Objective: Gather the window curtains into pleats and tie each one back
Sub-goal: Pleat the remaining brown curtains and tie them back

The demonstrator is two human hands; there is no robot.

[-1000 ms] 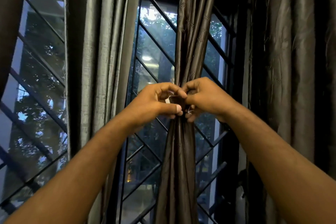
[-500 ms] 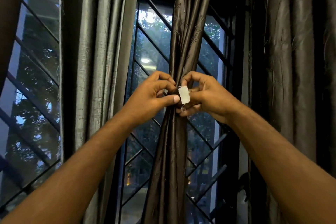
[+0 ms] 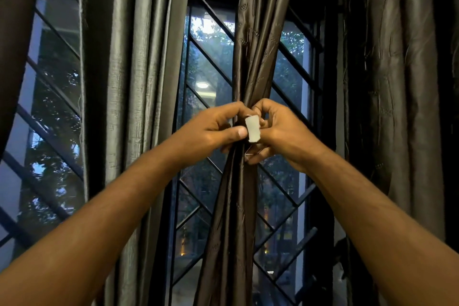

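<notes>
Left of the thumbs, the left hand [image 3: 211, 131] curls round the gathered curtain [image 3: 248, 206], thumb pressed to a white tab [image 3: 252, 129] between both hands' fingertips; the right hand [image 3: 280, 136] pinches that tab. Tying looks underway; next the tab needs pressing shut.

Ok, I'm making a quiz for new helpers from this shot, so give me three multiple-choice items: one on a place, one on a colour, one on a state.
1. Where is the white tab? A) between the two hands B) on the floor C) on a shelf
2. What colour is the gathered curtain? A) red B) brown C) white
3. How is the grey curtain now? A) knotted B) hanging loose C) taken down
Answers: 1 A, the left hand and right hand meet at it; 2 B, its bunched folds are brown; 3 B, it falls straight, untied.
</notes>
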